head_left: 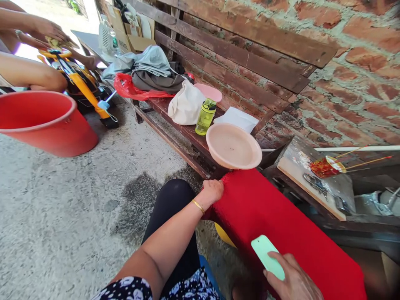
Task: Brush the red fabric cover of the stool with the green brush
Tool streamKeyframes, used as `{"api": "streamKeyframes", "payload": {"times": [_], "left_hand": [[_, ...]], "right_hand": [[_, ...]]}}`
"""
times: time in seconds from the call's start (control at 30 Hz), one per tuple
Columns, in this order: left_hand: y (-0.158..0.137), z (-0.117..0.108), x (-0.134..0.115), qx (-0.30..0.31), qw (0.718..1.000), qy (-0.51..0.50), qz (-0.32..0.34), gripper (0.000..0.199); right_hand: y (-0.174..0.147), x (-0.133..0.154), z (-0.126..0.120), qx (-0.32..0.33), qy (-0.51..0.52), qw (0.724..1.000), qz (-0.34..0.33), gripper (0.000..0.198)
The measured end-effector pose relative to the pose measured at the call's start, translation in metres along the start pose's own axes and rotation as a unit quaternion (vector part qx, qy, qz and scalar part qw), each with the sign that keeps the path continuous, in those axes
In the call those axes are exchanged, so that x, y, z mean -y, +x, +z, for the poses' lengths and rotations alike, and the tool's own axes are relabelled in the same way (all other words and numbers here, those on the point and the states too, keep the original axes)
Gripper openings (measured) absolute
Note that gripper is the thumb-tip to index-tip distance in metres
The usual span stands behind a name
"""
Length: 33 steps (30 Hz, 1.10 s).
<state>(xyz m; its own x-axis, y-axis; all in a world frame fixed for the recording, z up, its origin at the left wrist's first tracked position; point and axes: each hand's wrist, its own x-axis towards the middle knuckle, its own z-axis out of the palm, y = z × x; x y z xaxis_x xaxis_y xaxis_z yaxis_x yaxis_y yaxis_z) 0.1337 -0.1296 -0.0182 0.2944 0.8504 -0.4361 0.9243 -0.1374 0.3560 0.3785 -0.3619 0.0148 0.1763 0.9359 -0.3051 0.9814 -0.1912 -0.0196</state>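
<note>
A long red cloth [268, 216] with a fuzzy surface lies stretched over a narrow, board-like support. My left hand [214, 189], with a gold bangle at the wrist, is closed on the cloth's far left corner. In my right hand [292, 277] is a flat mint-green brush [267, 256] with rounded corners and a small hole at one end; its underside is hidden. The brush is over the near part of the cloth, and I cannot tell whether it touches. Just beyond my left hand, a pale pink basin [233, 146] rests on the bench end.
On the wooden bench [175, 121] stand a green bottle [206, 116], a white bag [186, 102] and folded clothes. A red bucket [46, 121] and another person's hands [51, 33] are at left. A board [315, 183] with a red tin lies right, by the brick wall.
</note>
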Motion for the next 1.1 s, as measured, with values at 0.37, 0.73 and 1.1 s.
{"api": "streamKeyframes", "payload": {"times": [0.37, 0.73, 1.1], "left_hand": [[0.001, 0.01, 0.005, -0.034, 0.999, 0.01, 0.004, 0.034], [0.001, 0.002, 0.007, -0.033, 0.999, 0.023, 0.023, 0.033], [-0.009, -0.006, -0.002, -0.021, 0.999, 0.045, 0.021, 0.032]], "right_hand": [[0.025, 0.027, -0.004, 0.014, 0.009, 0.999, 0.029, 0.041], [0.041, 0.082, -0.004, -0.073, 0.118, 0.989, -0.054, 0.047], [-0.053, -0.09, 0.051, -0.087, 0.214, 0.96, 0.161, 0.049]]}}
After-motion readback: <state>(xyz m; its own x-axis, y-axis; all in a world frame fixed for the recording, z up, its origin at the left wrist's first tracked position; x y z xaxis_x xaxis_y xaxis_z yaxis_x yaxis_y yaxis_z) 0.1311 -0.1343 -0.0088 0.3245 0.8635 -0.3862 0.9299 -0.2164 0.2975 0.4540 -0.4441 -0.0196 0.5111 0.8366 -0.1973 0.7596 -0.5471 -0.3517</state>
